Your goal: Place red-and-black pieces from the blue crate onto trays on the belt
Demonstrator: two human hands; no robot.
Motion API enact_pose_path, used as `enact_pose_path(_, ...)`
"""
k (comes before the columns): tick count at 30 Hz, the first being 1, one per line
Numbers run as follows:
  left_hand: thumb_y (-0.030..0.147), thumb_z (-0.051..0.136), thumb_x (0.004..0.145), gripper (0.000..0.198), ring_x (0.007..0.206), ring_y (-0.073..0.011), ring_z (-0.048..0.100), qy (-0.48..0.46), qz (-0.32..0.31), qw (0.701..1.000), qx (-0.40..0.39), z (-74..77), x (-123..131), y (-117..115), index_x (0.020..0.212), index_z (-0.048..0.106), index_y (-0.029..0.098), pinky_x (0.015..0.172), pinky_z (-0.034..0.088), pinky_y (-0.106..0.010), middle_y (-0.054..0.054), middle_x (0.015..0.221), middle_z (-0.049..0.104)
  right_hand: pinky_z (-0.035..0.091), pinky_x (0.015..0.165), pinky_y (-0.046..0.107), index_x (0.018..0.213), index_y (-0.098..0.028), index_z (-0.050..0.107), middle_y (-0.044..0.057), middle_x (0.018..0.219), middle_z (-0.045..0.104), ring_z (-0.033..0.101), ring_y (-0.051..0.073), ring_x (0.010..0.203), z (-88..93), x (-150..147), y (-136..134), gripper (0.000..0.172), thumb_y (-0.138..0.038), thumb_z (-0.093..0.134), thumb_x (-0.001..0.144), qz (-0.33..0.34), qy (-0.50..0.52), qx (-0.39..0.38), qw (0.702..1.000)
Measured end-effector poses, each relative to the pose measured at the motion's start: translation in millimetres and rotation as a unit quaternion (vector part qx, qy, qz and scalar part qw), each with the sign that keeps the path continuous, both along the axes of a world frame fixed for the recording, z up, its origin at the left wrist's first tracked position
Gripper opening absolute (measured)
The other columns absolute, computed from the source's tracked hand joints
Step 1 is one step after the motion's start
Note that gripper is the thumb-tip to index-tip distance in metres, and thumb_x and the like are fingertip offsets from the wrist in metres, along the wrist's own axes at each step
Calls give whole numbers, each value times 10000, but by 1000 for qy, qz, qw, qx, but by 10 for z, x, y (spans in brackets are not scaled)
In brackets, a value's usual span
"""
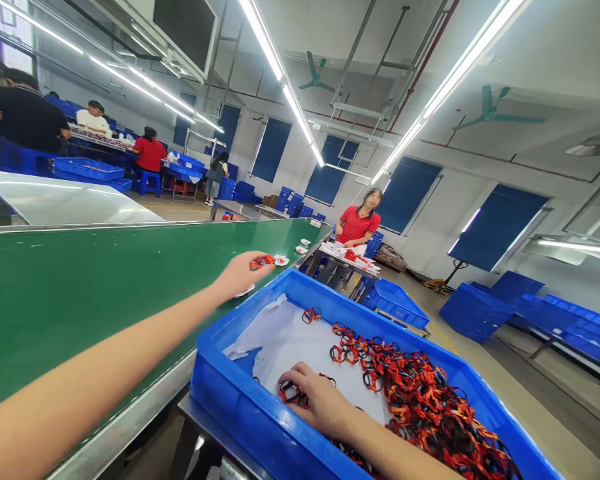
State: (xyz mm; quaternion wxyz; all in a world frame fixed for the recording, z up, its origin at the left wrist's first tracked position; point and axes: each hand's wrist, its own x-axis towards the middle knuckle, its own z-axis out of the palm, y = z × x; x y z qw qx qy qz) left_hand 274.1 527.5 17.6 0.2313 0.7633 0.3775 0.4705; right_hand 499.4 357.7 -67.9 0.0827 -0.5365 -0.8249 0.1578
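My left hand (241,272) reaches out over the green conveyor belt (105,287), its fingers closed on an orange-red and dark ring-shaped piece (263,262). Just past those fingertips a small white tray (281,260) with something red in it lies on the belt. Another white piece is partly hidden below that hand. Inside the blue bin (250,417), my right hand (317,400) curls its fingers round a few red and black rings (291,392) near the close wall. A heap of the same rings (430,393) fills the right side of the bin, over a white sheet (293,333).
Farther along the belt lie more white trays (301,250). A person in a red shirt (357,225) stands behind a table (353,259) with white and red pieces. Blue bins (475,310) are stacked at the right. Several other people sit or stand at the back left.
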Motion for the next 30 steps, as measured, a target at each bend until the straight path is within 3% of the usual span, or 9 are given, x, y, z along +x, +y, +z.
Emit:
enact_pose_path(3, 518, 627, 669, 433, 919, -258, 581, 34, 80, 995, -43, -165, -515, 248, 954, 645, 192, 813, 425, -327, -96, 1004, 669, 444, 834, 289, 1134, -288, 552, 39, 1118, 534, 599, 189, 912, 0, -3, -5, 346, -303, 566, 789, -4, 16, -5, 1000)
enact_pose_path(6, 472, 700, 586, 416, 875, -262, 588, 71, 131, 986, -80, -384, -808, 361, 904, 644, 210, 757, 429, -324, -85, 936, 677, 447, 810, 299, 1137, -293, 550, 37, 1112, 532, 599, 185, 884, -1, -2, -4, 350, -292, 567, 787, -10, 16, -11, 1000)
enact_pose_path(11, 461, 746, 518, 404, 845, -232, 598, 75, 139, 980, -122, -609, -760, 445, 836, 635, 238, 685, 424, -267, -37, 867, 684, 452, 796, 288, 1129, -293, 550, 34, 1104, 529, 597, 172, 869, -5, 6, 5, 328, -304, 562, 802, -8, 22, -14, 1000)
enact_pose_path(15, 558, 681, 575, 499, 734, -203, 592, 45, 140, 978, -150, -571, -655, 493, 911, 609, 196, 581, 414, -255, -65, 844, 661, 452, 814, 289, 1129, -290, 544, 32, 1105, 522, 591, 173, 898, -20, 25, 17, 321, -314, 562, 809, -6, 24, -15, 1000)
enact_pose_path(18, 632, 451, 745, 509, 516, -143, 521, 27, 99, 978, -179, -428, -541, 430, 857, 591, 156, 453, 374, -251, -71, 730, 625, 446, 840, 310, 1133, -295, 541, 30, 1100, 520, 587, 183, 916, -22, 32, 17, 328, -317, 566, 807, -6, 19, -14, 1000)
enact_pose_path(21, 633, 317, 813, 530, 417, -108, 435, 31, 28, 982, -184, -232, -290, 217, 746, 549, 161, 394, 331, -240, -33, 603, 551, 447, 849, 329, 1132, -296, 541, 31, 1104, 520, 588, 192, 917, -9, 29, 16, 335, -326, 575, 801, -4, 19, -16, 1000)
enact_pose_path(26, 565, 401, 819, 447, 471, -117, 457, 132, -150, 975, -95, -19, 262, -377, 632, 526, 178, 464, 365, -239, -3, 547, 519, 441, 865, 314, 1169, -269, 542, 50, 1116, 544, 587, 197, 938, 27, 42, 35, 385, -335, 589, 792, 3, 27, -7, 1000)
enact_pose_path(30, 391, 670, 630, 292, 550, -152, 498, 211, -203, 956, 17, -103, 439, -661, 508, 516, 175, 559, 360, -268, -9, 534, 551, 448, 825, 279, 1199, -237, 536, 50, 1081, 613, 590, 185, 925, 77, 70, 68, 401, -272, 556, 800, -3, 63, 10, 998)
